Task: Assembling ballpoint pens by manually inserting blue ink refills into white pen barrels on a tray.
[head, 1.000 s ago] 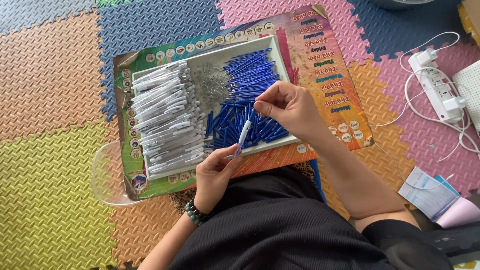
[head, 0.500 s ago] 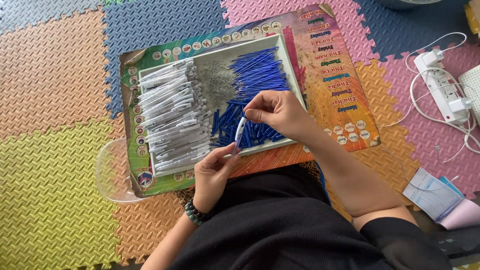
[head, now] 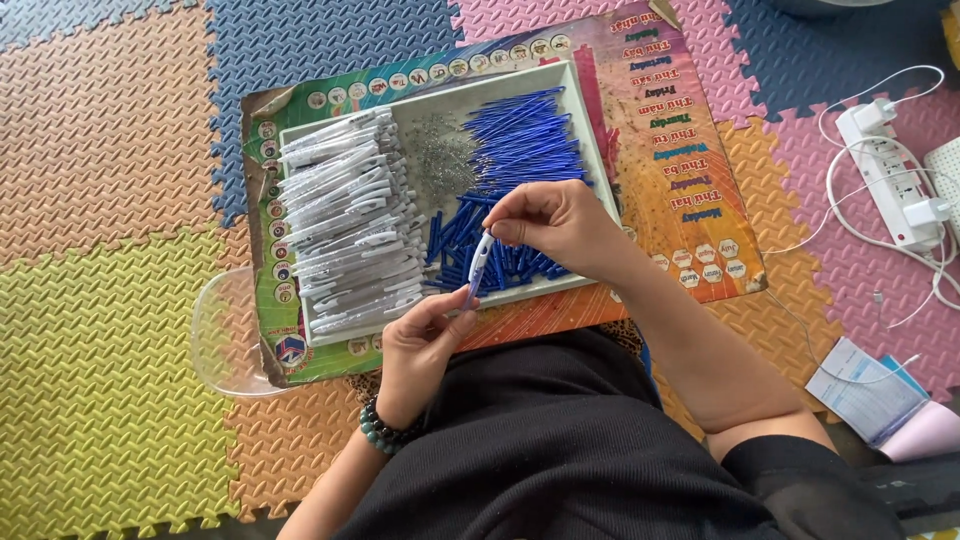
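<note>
Both hands have eased down and a little right since half a second ago, and the pen now stands steeper between them. Right hand (head: 560,222) pinches the top of the slim white-and-blue plastic pen (head: 477,268) with fingertips closed on its upper end, while the left hand (head: 425,340), beaded bracelet (head: 383,432) on the wrist, grips the lower tip from below, thumb and fingers wrapped around it. So the pen is held at both ends, tilted slightly, hovering just over the near edge of the shallow pale rectangular tray (head: 596,150). Inside that tray: a stack of white pen barrels (head: 345,235) fills the left side, a small heap of tiny metal springs (head: 438,150) sits in the middle, long blue refills (head: 520,130) lie at the upper right and short blue caps (head: 460,240) are piled beneath the hands. Tray rests on a colourful printed poster (head: 690,130) over foam puzzle mats (head: 100,350), a clear plastic bowl (head: 225,340) peeking out at left. White power strip (head: 890,180) lies well apart on the right
</note>
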